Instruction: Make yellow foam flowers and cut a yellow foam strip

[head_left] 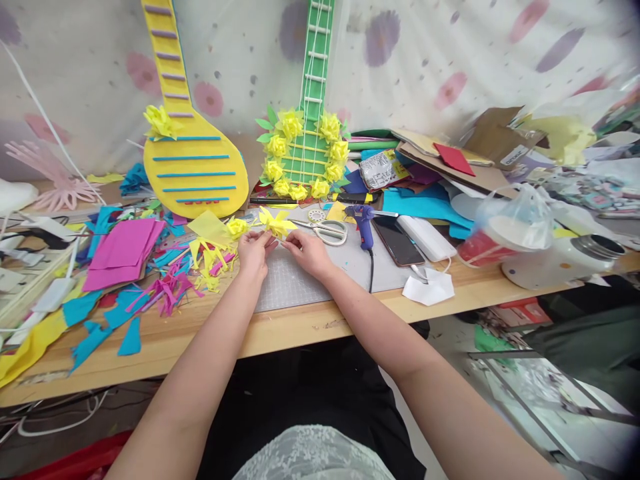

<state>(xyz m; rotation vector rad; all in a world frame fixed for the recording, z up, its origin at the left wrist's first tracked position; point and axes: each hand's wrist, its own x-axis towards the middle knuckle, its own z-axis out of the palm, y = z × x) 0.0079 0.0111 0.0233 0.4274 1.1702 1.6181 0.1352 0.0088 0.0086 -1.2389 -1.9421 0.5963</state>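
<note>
A yellow paper flower [276, 223] is held between my two hands above the grey cutting mat [295, 287]. My left hand [254, 252] pinches its lower left side. On the right, my right hand [306, 251] has its thumb and fingers closed at the flower's lower edge. Another yellow flower [237, 228] lies just left of my left hand. Scissors [331, 231] with pale handles rest beyond my right hand. Behind stand a green paper guitar [311, 143] ringed with yellow flowers and a yellow pear-shaped paper instrument [195, 167] bearing one flower.
Paper scraps [165, 287] and magenta sheets [123, 252] cover the left side. A blue glue gun [364, 225], a phone [398, 240], a white power bank [428, 237], a bagged cup [500, 237] and a white bottle [555, 261] lie to the right. Cardboard and paper are piled behind.
</note>
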